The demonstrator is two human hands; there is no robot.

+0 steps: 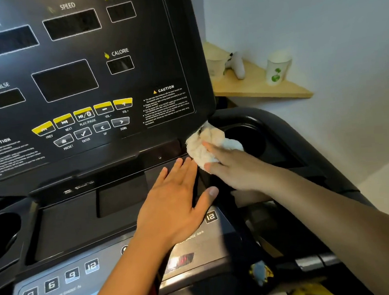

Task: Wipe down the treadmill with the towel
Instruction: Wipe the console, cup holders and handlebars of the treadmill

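Starting at the left of the treadmill (70,83), the yellow buttons (82,116) sit low on the display panel. A wipe carried across them with any pressure could, I'd guess, press one and set something off (the screens all look dark, so perhaps the machine is unpowered, but I can't be sure).

Next along, the left hand (170,206) lies flat on the console tray, fingers straight and together and holding nothing. The heel of its palm is close above the 12 key (211,216), and leaning weight there might push that key by accident.

The towel (204,146) is bunched into a wad at the bottom right corner of the panel, pushed into the seam where the panel meets the tray. The right hand (235,167) has its grip closed on the towel, with the forefinger across the top and the thumb underneath. Most of the cloth bulges out ahead of the fingertips, towards the panel.

Just right of the wad is the open cup holder (249,140). A loose fold could drag into it and the wad could slip from the grip. Beyond that, well clear, a paper cup (277,69) stands on the corner shelf (261,89).
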